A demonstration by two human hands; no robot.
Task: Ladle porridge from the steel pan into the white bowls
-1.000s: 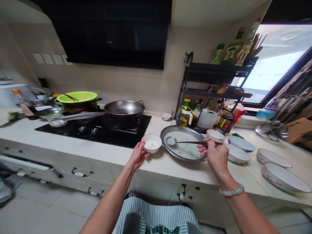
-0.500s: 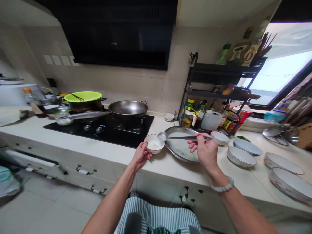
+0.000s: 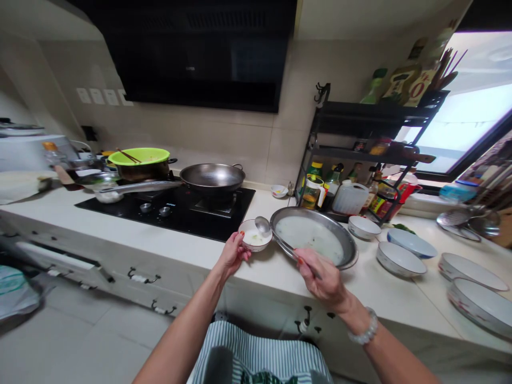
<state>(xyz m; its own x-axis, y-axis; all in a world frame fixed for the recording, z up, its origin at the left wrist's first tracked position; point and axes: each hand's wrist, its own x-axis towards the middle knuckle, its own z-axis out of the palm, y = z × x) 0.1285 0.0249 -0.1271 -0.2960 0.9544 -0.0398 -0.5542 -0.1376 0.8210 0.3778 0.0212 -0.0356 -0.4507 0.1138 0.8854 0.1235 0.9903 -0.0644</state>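
My left hand [image 3: 236, 252] grips the left rim of a small white bowl [image 3: 255, 242] on the counter, with pale liquid and small bits inside. In my right hand [image 3: 320, 274] is the handle of a metal ladle [image 3: 263, 226]; its head is tilted over the right side of the small bowl. Just right of the bowl, a wide metal basin [image 3: 349, 242] holds milky white liquid, and the ladle handle passes over its left front edge.
A wok [image 3: 212, 177] sits on the black stove [image 3: 188, 216], beside a lime green basin [image 3: 140, 156]. Several bowls [image 3: 401, 259] stand at the right. Behind them is a dark rack [image 3: 352, 152] with bottles. A metal handle juts over the stove's left part.
My right hand has moved left and toward me, swinging the ladle handle over the basin's front. The ladle head has tilted over the small bowl. My left hand keeps its hold.
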